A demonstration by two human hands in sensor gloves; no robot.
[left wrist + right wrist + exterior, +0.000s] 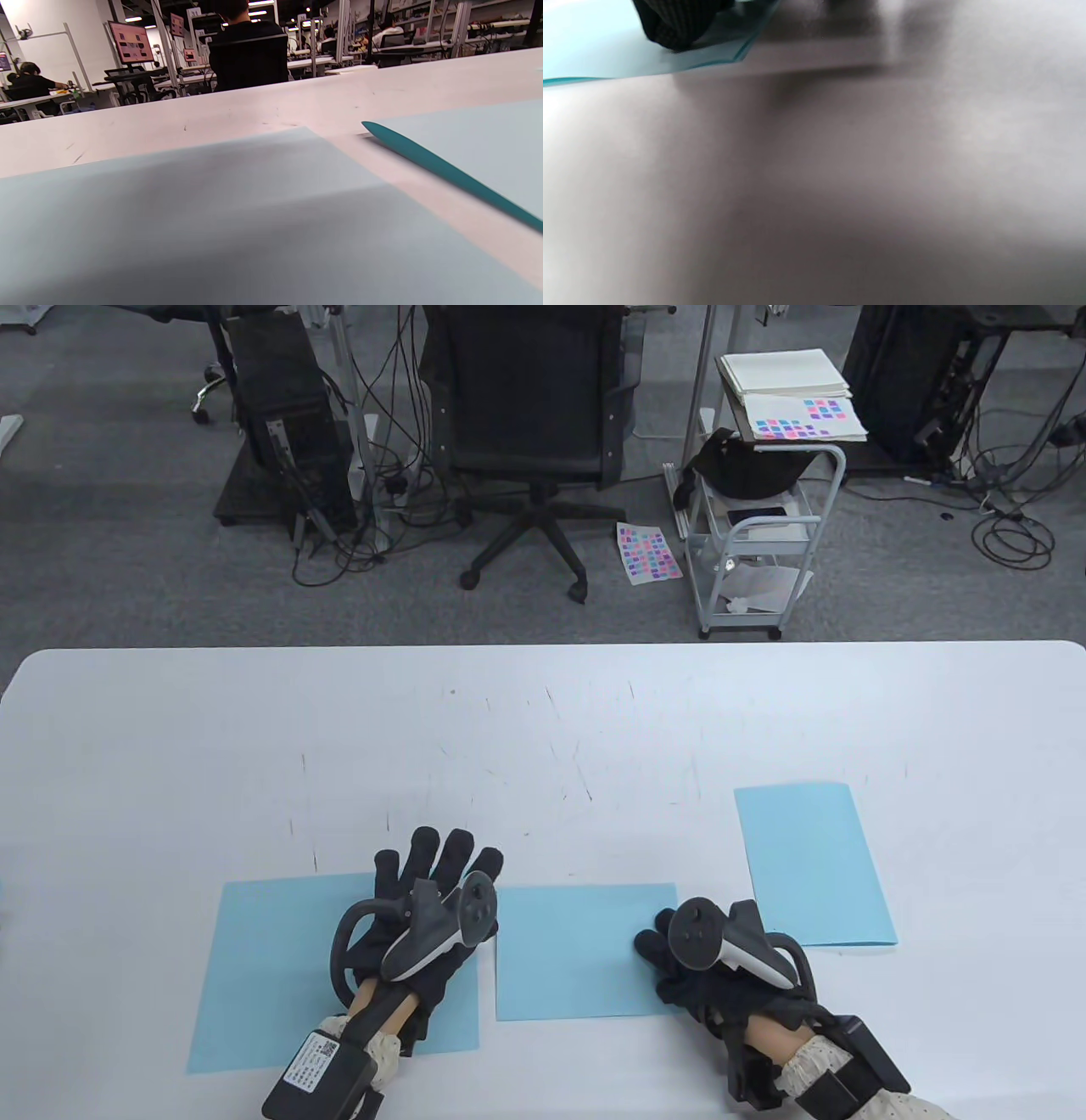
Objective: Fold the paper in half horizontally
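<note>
**Three blue sheets on table; hands on two**

The middle blue sheet (577, 950) lies flat at the near centre of the white table (543, 712). The right hand (691, 963) presses its right edge, fingers curled. The left hand (424, 908) rests flat, fingers spread, on the left blue sheet (271, 976). A folded blue sheet (810, 861) lies apart, far right.

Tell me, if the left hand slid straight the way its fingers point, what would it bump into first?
Probably nothing. The left hand lies on the left blue paper, fingers pointing up the bare white table, so the way looks free to its far edge.
</note>
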